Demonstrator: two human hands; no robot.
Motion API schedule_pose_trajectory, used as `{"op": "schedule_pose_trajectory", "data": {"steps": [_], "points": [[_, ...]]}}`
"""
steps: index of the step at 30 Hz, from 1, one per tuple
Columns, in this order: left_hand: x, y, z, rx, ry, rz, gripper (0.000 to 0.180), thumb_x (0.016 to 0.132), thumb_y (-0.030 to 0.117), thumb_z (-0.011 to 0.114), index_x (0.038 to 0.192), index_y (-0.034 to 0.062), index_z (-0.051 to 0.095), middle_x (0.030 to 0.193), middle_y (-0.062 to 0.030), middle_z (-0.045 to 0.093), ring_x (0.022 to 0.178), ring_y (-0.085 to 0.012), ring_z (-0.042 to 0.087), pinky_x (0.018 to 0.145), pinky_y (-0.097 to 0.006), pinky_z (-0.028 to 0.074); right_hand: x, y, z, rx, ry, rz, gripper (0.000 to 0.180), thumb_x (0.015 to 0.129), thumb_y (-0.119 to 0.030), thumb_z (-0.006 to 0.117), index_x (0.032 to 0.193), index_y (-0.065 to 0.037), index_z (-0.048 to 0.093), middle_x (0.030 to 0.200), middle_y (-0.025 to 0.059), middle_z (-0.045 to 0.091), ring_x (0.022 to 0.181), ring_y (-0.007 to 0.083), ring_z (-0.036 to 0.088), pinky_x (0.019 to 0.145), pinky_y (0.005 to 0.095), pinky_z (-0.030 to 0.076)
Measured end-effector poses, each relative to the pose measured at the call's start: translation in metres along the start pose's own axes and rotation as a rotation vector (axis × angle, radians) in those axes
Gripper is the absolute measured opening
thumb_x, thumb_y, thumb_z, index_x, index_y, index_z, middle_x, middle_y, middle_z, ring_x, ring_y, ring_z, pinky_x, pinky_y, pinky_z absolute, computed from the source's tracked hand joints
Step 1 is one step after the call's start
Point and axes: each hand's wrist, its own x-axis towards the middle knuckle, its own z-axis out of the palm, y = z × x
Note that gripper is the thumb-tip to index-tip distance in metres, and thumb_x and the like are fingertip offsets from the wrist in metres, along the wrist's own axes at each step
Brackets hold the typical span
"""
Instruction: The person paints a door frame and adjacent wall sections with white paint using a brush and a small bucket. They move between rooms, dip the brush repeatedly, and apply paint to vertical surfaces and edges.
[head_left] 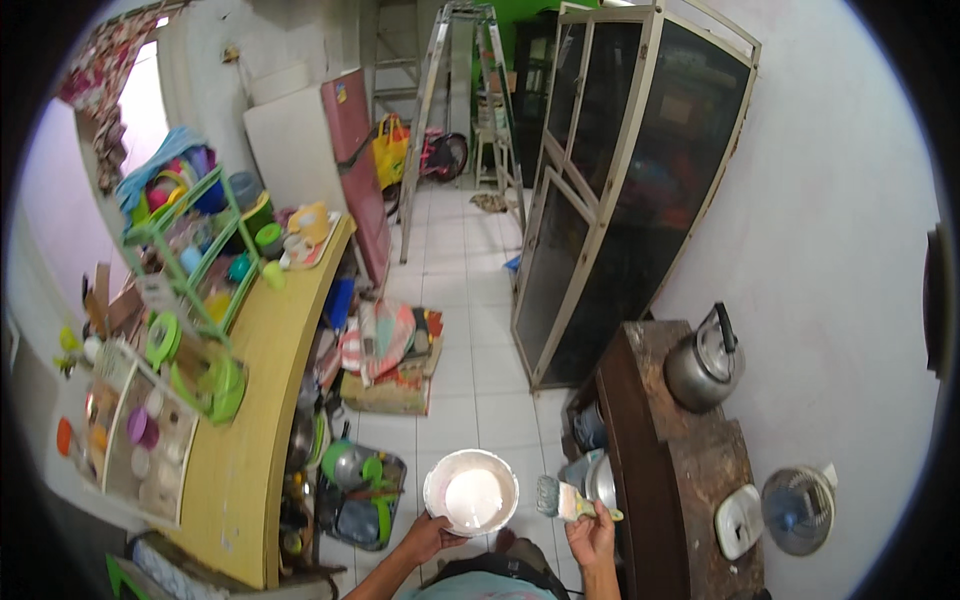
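Note:
My left hand (433, 538) grips the lower left rim of a round white bucket (432, 490), which holds whitish paint (474, 500). In my right hand (593, 538) is a paintbrush (572, 503), its handle pinched between thumb and fingers. The brush's bristles are smeared grey and white, and they point left toward the bucket without touching it. Both hands are in front of my body at the lower middle of the view.
A yellow counter (262, 400) with a green rack (200, 260) runs along the left. To the right are a kettle (704, 368) on a dark worn ledge and a tall screened cabinet (640, 190). A stepladder (415, 150) stands ahead; a loaded cardboard box (385, 394) sits on the tiles.

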Motion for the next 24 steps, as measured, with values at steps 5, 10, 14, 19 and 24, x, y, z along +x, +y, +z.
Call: {"op": "schedule_pose_trajectory", "data": {"steps": [5, 10, 14, 19, 24], "points": [[0.126, 0.094, 0.011, -0.035, -0.114, 0.108, 0.055, 0.081, 0.001, 0.047, 0.133, 0.0005, 0.028, 0.121, -0.0201, 0.051, 0.101, -0.0359, 0.061, 0.085, -0.047, 0.054, 0.133, -0.013, 0.047, -0.011, -0.102, 0.072, 0.025, 0.088, -0.029, 0.058, 0.09, -0.004, 0.062, 0.074, 0.01, 0.066, 0.072, 0.0223, 0.065, 0.071, 0.0349, 0.054], [0.218, 0.174, 0.031, -0.045, 0.003, 0.129, 0.057, 0.082, -0.001, 0.044, 0.136, 0.0044, 0.027, 0.125, -0.0207, 0.049, 0.107, -0.0384, 0.057, 0.085, -0.049, 0.054, 0.26, -0.033, 0.142, 0.093, -0.189, 0.227, 0.041, 0.09, -0.038, 0.051, 0.094, 0.001, 0.06, 0.086, 0.0155, 0.067, 0.082, 0.0278, 0.065, 0.075, 0.0393, 0.053], [0.269, 0.259, 0.063, -0.093, -0.002, 0.14, 0.059, 0.081, 0.0, 0.044, 0.137, 0.0049, 0.025, 0.129, -0.0208, 0.046, 0.111, -0.0382, 0.054, 0.086, -0.052, 0.052, 0.359, -0.045, 0.217, 0.015, -0.262, 0.305, 0.046, 0.089, -0.042, 0.052, 0.096, 0.002, 0.062, 0.084, 0.0189, 0.068, 0.076, 0.0308, 0.066, 0.075, 0.0393, 0.054], [0.367, 0.347, 0.084, -0.04, 0.044, 0.154, 0.059, 0.081, 0.0, 0.044, 0.137, 0.0047, 0.025, 0.129, -0.0209, 0.045, 0.112, -0.0382, 0.054, 0.086, -0.053, 0.052, 0.468, -0.048, 0.304, -0.034, -0.279, 0.268, 0.043, 0.091, -0.037, 0.052, 0.099, 0.005, 0.061, 0.09, 0.0204, 0.067, 0.082, 0.0297, 0.066, 0.078, 0.0384, 0.054], [0.472, 0.439, 0.092, 0.001, 0.009, 0.13, 0.06, 0.081, 0.001, 0.044, 0.137, 0.0046, 0.025, 0.129, -0.021, 0.045, 0.112, -0.0383, 0.053, 0.087, -0.054, 0.051, 0.549, -0.029, 0.384, 0.038, -0.208, 0.229, 0.028, 0.087, -0.027, 0.063, 0.09, 0.0, 0.062, 0.079, 0.0104, 0.066, 0.072, 0.0227, 0.061, 0.069, 0.0339, 0.05]]}}
